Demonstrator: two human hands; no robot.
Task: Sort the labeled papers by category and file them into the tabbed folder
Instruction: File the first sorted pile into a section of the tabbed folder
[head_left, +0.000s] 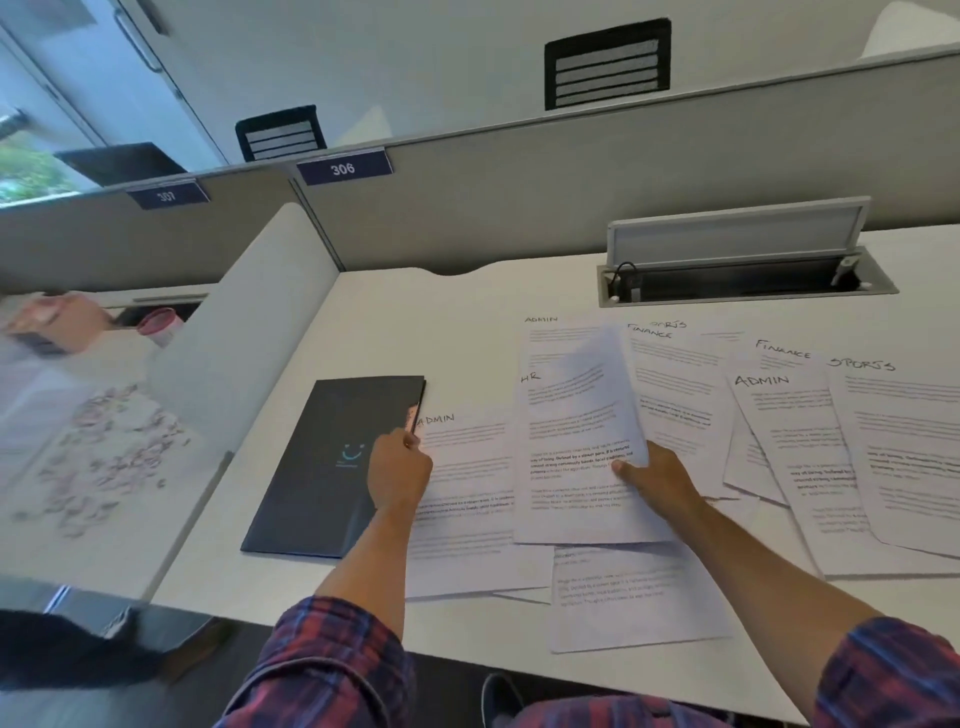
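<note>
A dark folder (332, 467) with a smile logo lies shut on the white desk, left of the papers. My left hand (397, 475) rests at its right edge, fingers curled on the folder's cover edge. My right hand (657, 480) pinches a lifted sheet marked HR (576, 441) by its right edge, holding it above the pile. Sheets marked ADMIN (467, 467), ADMIN (779, 431), FINANCE (675, 384) and SPORTS (904, 441) lie spread and overlapping across the desk.
An open cable hatch (743, 286) with a raised lid sits at the back of the desk. Grey dividers with number plates 306 and 307 stand behind. The neighbouring desk on the left holds a pink cup (161, 325) and scattered small pieces.
</note>
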